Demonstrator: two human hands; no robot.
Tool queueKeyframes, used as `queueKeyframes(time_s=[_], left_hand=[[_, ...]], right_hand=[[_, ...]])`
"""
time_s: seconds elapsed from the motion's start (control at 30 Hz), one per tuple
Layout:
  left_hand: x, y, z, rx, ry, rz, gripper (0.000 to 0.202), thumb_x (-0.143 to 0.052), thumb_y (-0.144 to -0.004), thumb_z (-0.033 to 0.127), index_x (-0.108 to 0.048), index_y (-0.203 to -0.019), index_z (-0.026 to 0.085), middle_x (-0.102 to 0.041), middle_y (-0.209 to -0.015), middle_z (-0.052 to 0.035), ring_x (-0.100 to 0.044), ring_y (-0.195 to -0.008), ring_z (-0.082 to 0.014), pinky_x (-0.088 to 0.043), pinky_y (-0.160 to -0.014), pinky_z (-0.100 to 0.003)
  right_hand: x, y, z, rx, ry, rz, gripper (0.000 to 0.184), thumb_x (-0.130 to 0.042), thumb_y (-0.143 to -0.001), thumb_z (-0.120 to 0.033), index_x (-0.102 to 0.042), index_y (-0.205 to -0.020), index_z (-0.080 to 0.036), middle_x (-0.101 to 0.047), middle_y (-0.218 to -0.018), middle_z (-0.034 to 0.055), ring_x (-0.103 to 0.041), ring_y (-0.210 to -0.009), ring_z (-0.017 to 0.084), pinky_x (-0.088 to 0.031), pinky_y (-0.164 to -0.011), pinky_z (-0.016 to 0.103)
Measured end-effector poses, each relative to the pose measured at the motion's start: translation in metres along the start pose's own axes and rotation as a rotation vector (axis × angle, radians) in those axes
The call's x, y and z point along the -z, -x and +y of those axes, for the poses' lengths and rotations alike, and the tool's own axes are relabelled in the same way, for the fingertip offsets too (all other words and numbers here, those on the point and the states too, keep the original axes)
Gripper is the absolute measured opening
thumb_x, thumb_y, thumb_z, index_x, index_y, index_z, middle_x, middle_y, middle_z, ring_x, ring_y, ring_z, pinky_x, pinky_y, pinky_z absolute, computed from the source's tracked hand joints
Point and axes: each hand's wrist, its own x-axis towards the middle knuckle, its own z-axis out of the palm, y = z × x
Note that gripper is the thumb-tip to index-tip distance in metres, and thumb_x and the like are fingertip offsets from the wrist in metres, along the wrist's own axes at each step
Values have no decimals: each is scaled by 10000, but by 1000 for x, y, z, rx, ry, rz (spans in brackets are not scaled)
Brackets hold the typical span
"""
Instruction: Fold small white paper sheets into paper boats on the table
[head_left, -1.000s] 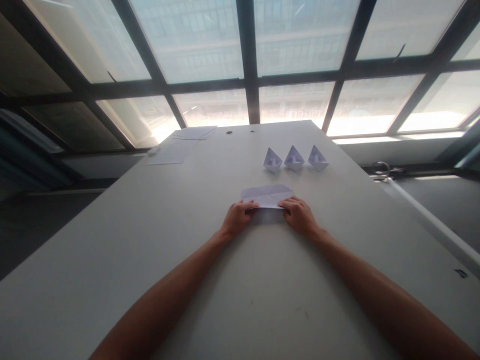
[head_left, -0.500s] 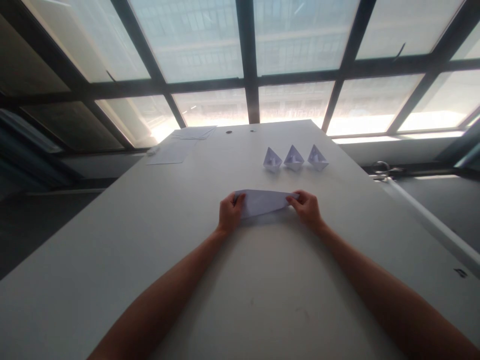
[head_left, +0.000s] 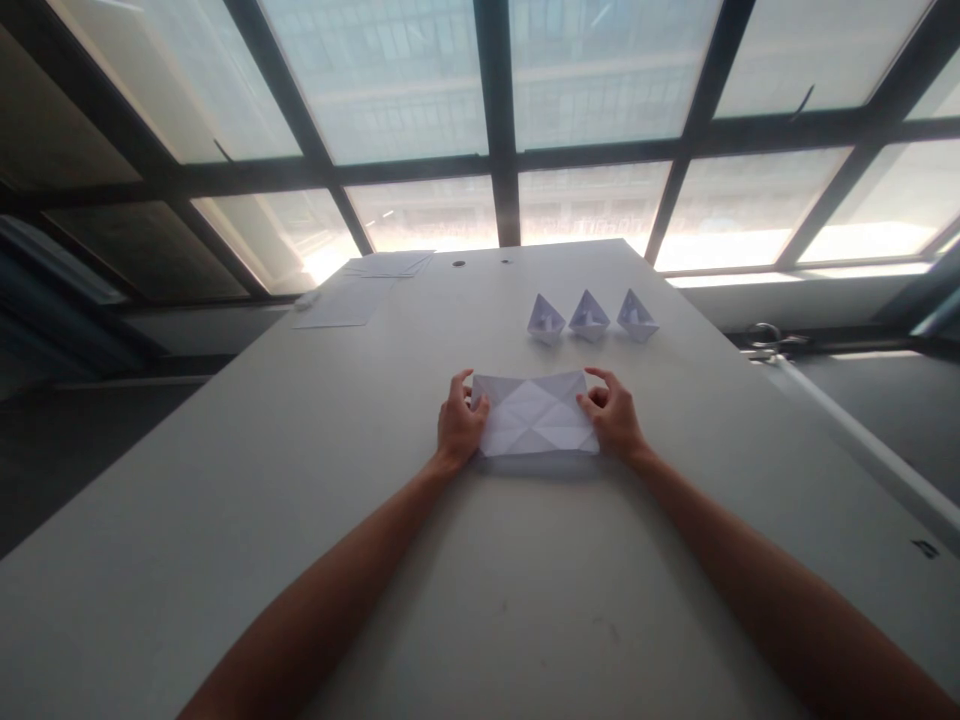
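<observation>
A creased sheet of white paper (head_left: 534, 415) is held up just over the table, a diamond and several crossing folds showing on its face. My left hand (head_left: 459, 422) grips its left edge, thumb in front and index finger near the upper corner. At the right edge, my right hand (head_left: 613, 415) pinches the paper with its thumb and curled fingers. Beyond the paper stand three folded paper boats, the left boat (head_left: 545, 320), the middle boat (head_left: 589, 316) and the right boat (head_left: 637, 316), in a row.
The white table (head_left: 450, 580) stretches away toward large dark-framed windows (head_left: 585, 80). Flat paper sheets (head_left: 345, 302) lie at its far left. A round dark hole (head_left: 459, 264) sits near the far edge. A white rail (head_left: 862, 430) runs beside the table on the right.
The paper has been opened out from a narrow folded strip into a wider sheet with its creased face showing. Both hands stay at its ends; the boats have not moved.
</observation>
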Motion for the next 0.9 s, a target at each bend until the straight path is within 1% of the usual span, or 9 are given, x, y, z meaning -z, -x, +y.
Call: queueKeyframes(time_s=[0.07, 0.13, 0.23, 0.37, 0.5, 0.57, 0.67, 0.77, 0.9], left_hand=[[2, 3, 3, -120, -189, -32, 523, -597, -824, 207, -511, -1340, 215, -599, -1236, -122, -611, -1085, -253, -482, -937, -401], [4, 7, 8, -265, -348, -88, 442, -580, -844, 205, -581, -1285, 224, -461, -1446, -126, -437, -1341, -301, -328, -1120, -487], [4, 13, 15, -442, -402, -326, 408, -474, -939, 266, -562, -1335, 215, -396, -1532, -80, -298, -1450, -251, -204, -1201, -449], [-2, 18, 13, -488, -445, -624, 587, -399, -987, 463, -377, -1497, 172, -328, -1580, -102, -237, -1480, -250, -181, -1205, -441], [-4, 20, 10, -496, -503, -671, 673, -326, -992, 550, -266, -1548, 175, -217, -1616, -102, -143, -1504, -261, -112, -1209, -467], [-4, 22, 11, -507, -512, -678, 689, -311, -990, 569, -241, -1556, 183, -207, -1618, -101, -129, -1507, -258, -93, -1209, -467], [-5, 25, 12, -530, -513, -674, 696, -289, -994, 575, -227, -1558, 172, -204, -1617, -113, -123, -1509, -242, -66, -1211, -458], [-7, 27, 13, -529, -512, -679, 686, -276, -1003, 551, -222, -1557, 150, -195, -1616, -128, -136, -1507, -234, -58, -1211, -450], [-6, 26, 15, -504, -500, -680, 669, -337, -991, 521, -251, -1546, 156, -222, -1611, -133, -181, -1497, -238, -91, -1209, -437]], right_hand=[[-2, 0, 4, 39, 143, -14, 463, -601, -796, -299, -571, -1232, -148, -502, -607, -67, -484, -541, 119, -390, -548, 227], [-4, 1, 6, 68, 282, -63, 427, -590, -802, -266, -592, -1220, -178, -543, -634, -52, -524, -578, 131, -413, -595, 239], [-5, 4, 5, 69, 430, -99, 410, -596, -812, -243, -599, -1221, -217, -588, -680, -36, -559, -617, 147, -431, -627, 253], [-4, 9, -3, 118, 617, -65, 397, -617, -820, -230, -610, -1216, -211, -657, -859, 35, -613, -813, 212, -485, -764, 320], [-6, 17, -17, 297, 765, -6, 415, -615, -854, -255, -599, -1260, -171, -567, -1290, 162, -486, -1214, 313, -410, -1016, 452], [-12, 24, -23, 391, 775, -121, 429, -568, -906, -291, -566, -1320, -181, -503, -1406, 156, -412, -1319, 310, -350, -1086, 476], [-23, 33, -26, 513, 761, -428, 485, -474, -969, -333, -470, -1432, -186, -423, -1517, 121, -306, -1430, 269, -239, -1170, 477], [-29, 36, -19, 442, 789, -545, 550, -415, -993, -389, -379, -1495, -166, -382, -1546, 136, -287, -1452, 261, -198, -1183, 507], [-24, 30, -3, 252, 875, -360, 536, -440, -968, -379, -442, -1449, -143, -369, -1541, 188, -292, -1446, 316, -188, -1162, 575]])
